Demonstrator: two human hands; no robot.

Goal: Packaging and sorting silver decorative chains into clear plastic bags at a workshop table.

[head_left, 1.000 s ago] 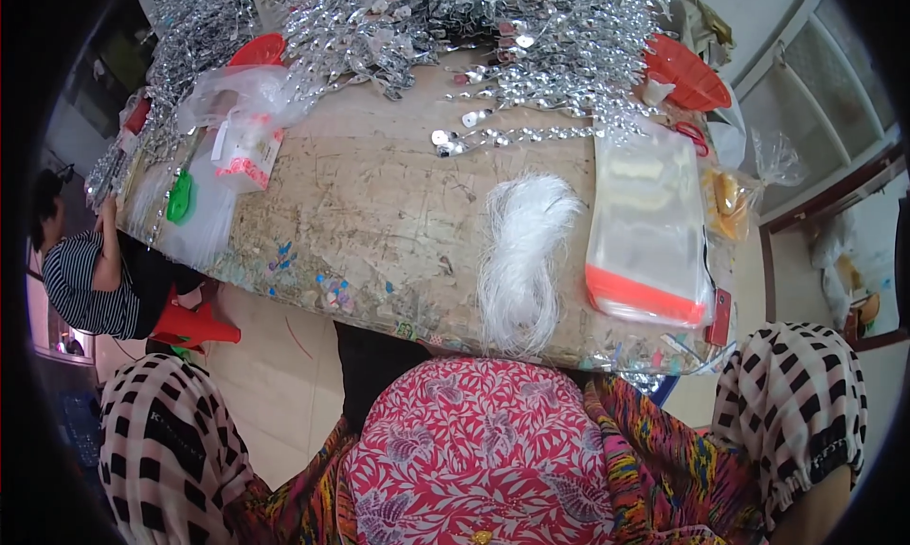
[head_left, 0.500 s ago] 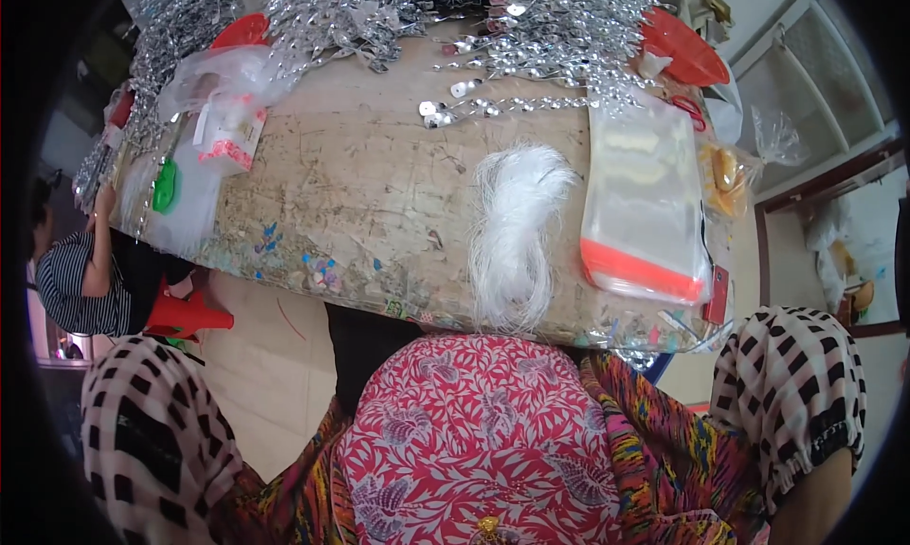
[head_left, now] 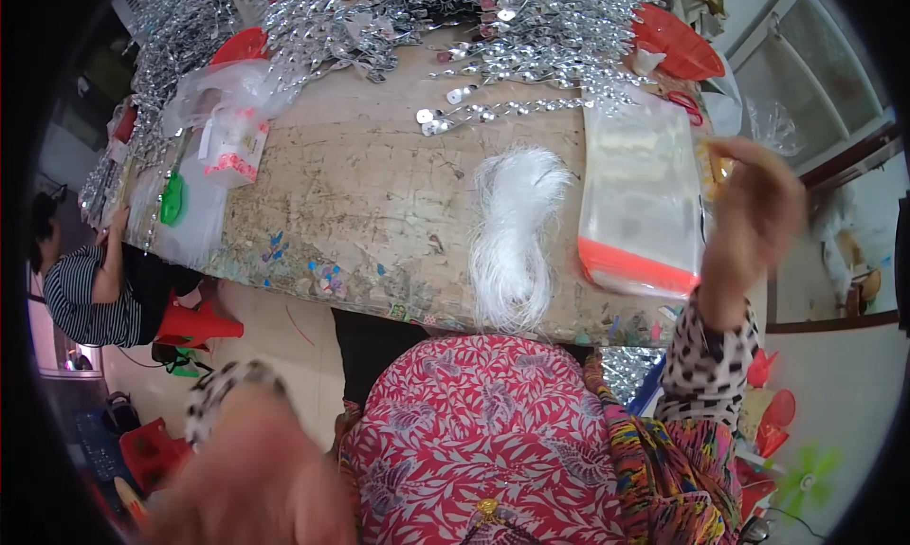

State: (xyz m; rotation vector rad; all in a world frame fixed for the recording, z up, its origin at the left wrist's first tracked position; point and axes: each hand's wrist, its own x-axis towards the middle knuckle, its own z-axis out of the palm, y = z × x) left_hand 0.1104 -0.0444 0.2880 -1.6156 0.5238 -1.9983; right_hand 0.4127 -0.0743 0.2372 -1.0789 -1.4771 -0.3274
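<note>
My right hand (head_left: 758, 208) is raised at the table's right edge, fingers bent and smeared by motion; nothing can be made out in it. It partly covers a yellow package (head_left: 707, 166). Just left of it lies a stack of clear plastic bags (head_left: 637, 180) with an orange-red strip along the near end. My left hand (head_left: 256, 479) hangs low at the lower left, away from the table and strongly blurred, so its fingers cannot be read. A loose hank of white thread (head_left: 517, 237) rests on the table left of the bags.
Silvery twisted strands (head_left: 559, 57) are heaped across the far side. Red scissors (head_left: 684, 107) lie by an orange-red basin (head_left: 678, 43). At the left are a tissue box (head_left: 235, 152) and a green-handled tool (head_left: 171, 199). A person in a striped top (head_left: 90, 294) sits at the far left.
Both my hands have come into view: the right rose beside the bags, the left swung in at the lower left. The thread and bags stay in place.
</note>
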